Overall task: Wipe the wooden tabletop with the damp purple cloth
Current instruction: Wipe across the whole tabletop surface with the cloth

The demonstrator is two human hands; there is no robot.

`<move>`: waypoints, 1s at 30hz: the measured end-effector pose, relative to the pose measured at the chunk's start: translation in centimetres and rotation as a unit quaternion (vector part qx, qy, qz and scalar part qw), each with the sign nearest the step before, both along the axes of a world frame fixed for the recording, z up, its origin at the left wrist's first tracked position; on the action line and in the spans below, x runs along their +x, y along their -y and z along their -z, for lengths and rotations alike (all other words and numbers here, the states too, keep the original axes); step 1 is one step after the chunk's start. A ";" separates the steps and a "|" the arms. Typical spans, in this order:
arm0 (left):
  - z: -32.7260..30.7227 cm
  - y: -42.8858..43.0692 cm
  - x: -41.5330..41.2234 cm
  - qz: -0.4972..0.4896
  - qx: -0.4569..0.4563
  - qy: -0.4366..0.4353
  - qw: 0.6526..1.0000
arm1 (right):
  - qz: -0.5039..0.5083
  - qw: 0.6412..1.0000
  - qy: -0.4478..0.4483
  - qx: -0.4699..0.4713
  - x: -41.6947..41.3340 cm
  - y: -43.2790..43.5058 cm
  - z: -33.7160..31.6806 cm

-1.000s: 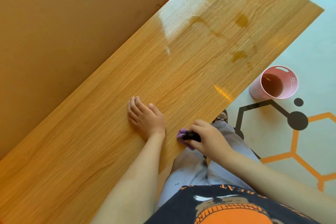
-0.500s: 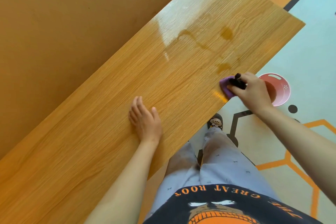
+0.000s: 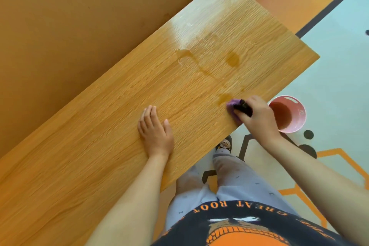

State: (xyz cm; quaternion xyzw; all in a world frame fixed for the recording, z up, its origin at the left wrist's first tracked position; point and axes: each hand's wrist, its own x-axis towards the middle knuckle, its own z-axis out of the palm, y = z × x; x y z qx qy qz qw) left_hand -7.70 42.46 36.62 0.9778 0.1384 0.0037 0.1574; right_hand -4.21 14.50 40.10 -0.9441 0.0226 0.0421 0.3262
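The fingers [image 3: 254, 102] of the right hand [image 3: 259, 120] are curled tight round the cloth [image 3: 231, 106]. A black thing [image 3: 244, 109] sits in the grip too, and I cannot tell what it is. The cloth is purple and all bunched up. It presses down on the table [image 3: 119, 126], close to the near edge, toward the far end. Its tip touches a small brown spot [image 3: 222, 98] of wet.

The left hand [image 3: 155, 134] lies flat on the table. Its fingers are straight and side by side, with the thumb out. It holds nothing. It is well apart from the cloth.

Farther up the table are more brown puddles: a round one [image 3: 232, 59] and a long thin one [image 3: 184, 54]. The far end of the wood shines.

A pink bucket [image 3: 295, 126] stands on the floor [image 3: 329, 78] just past the right hand. It has brown water in it. The floor is pale with orange and black lines. One slipper [image 3: 225, 144] peeks out by the table edge.
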 end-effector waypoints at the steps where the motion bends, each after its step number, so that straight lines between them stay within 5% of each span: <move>1: -0.1 0.0 0.1 0.000 0.000 -0.002 1.000 | -0.049 0.999 -0.004 0.010 -0.8 -1.6 0.0; 6: -0.1 0.1 0.2 -0.007 0.003 -0.009 1.000 | -0.188 0.982 -0.021 0.027 0.1 -3.5 0.6; 13: -0.1 0.3 0.2 -0.019 0.000 -0.003 1.000 | 0.010 0.999 0.022 -0.021 9.8 6.2 -0.4; 18: -0.2 0.3 0.3 -0.022 0.002 -0.004 1.000 | 0.060 0.997 0.032 -0.045 11.3 6.9 0.2; 26: -0.3 0.4 0.4 -0.027 0.003 -0.007 1.000 | -0.253 0.967 0.017 0.022 4.4 -4.8 0.7; 30: -0.3 0.4 0.5 -0.028 0.004 -0.012 1.000 | -0.242 0.970 0.016 0.029 7.2 -3.7 0.6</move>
